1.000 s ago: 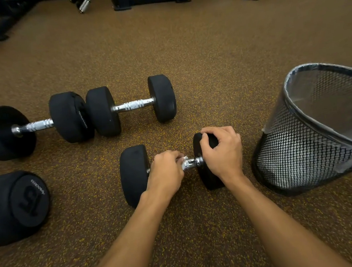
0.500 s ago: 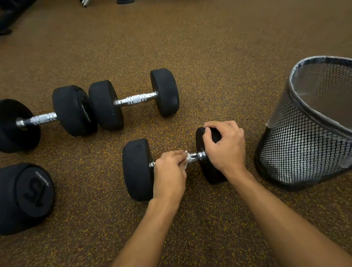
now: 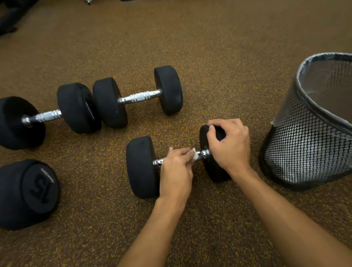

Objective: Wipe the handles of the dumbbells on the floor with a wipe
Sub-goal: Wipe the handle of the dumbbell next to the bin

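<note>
Dumbbells lie on the speckled rubber floor [image 3: 205, 45], four of them in view. The near dumbbell [image 3: 142, 168] lies crosswise just ahead of the person and is the one being worked on. The left hand [image 3: 176, 171] is curled over its chrome handle [image 3: 203, 153], pinching a white wipe [image 3: 193, 155] against the metal. Only a corner of the wipe shows past the knuckles. The right hand [image 3: 229, 143] grips the top of the right-hand head, fingers and thumb wrapped round its rim, apparently to keep the weight from rolling.

Behind it two more lie end to end, their inner heads touching or nearly so: the far left dumbbell [image 3: 12, 124] and the far right dumbbell [image 3: 169, 89], both with knurled handles exposed. A fourth dumbbell [image 3: 23, 193], marked 15, lies at the left with its end face toward the camera and its handle hidden. A mesh wastebasket [image 3: 320, 142] with a clear liner stands just right of the near dumbbell.

By my reading the task is in its middle. One handle is under the wipe, with short bare stretches beside each head probably left to cover. Nothing shows whether the other three handles have been wiped, so they may all remain.
</note>
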The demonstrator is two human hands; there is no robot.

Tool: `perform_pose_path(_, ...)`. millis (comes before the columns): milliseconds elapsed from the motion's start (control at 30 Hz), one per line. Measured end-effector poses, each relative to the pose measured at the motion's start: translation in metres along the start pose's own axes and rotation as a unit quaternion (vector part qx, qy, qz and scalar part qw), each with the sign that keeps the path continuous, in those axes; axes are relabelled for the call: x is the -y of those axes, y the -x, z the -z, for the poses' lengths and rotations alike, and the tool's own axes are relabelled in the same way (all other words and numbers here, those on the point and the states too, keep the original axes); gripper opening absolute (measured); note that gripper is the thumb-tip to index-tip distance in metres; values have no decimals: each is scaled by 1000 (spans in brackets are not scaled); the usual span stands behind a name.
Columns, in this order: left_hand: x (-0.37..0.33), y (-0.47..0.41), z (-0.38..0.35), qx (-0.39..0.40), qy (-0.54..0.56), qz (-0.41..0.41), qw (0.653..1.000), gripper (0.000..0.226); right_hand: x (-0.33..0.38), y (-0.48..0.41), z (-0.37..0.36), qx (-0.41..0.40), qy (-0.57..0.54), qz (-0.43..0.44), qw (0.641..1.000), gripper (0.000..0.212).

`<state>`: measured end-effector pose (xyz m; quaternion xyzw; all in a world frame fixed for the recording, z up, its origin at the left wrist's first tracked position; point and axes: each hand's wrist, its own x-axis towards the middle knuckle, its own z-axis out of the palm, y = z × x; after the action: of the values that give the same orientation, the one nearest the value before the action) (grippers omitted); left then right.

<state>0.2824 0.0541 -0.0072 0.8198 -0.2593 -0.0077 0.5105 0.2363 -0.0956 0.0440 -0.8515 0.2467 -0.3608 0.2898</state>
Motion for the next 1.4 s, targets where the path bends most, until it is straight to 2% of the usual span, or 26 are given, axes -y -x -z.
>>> perform_pose_path(133, 5, 3, 4, -31, -24, 5, 999, 23, 0, -1, -1, -1, 0, 0, 1000, 19)
perform_pose_path(300, -3, 0, -4, -1, -68, -8, 998, 17, 0, -1, -1, -1, -4, 0, 1000, 20)
perform_pose_path(433, 3, 8, 5, -60, -89, -26, 994, 16, 0, -1, 0, -3, -4, -2, 1000, 18)
perform_pose_path(667, -12, 1, 12, 13, -126, -60, 990, 29, 1, -2, -1, 4, 0, -6, 1000, 18)
perform_pose_path(833, -5, 10, 16, -9, -166, -87, 982, 37, 1, -1, -1, -3, -1, -2, 1000, 17)
perform_pose_path(1000, -2, 6, 13, -10, -171, -96, 981, 34, 0, -1, -2, -2, 0, -5, 1000, 18)
perform_pose_path(1267, -6, 15, 14, -41, -184, -53, 981, 37, 0, -1, -2, -4, 3, -6, 1000, 17)
perform_pose_path(1400, -11, 13, 9, -22, -187, -62, 980, 38, 0, -1, -1, -6, -1, -6, 1000, 17)
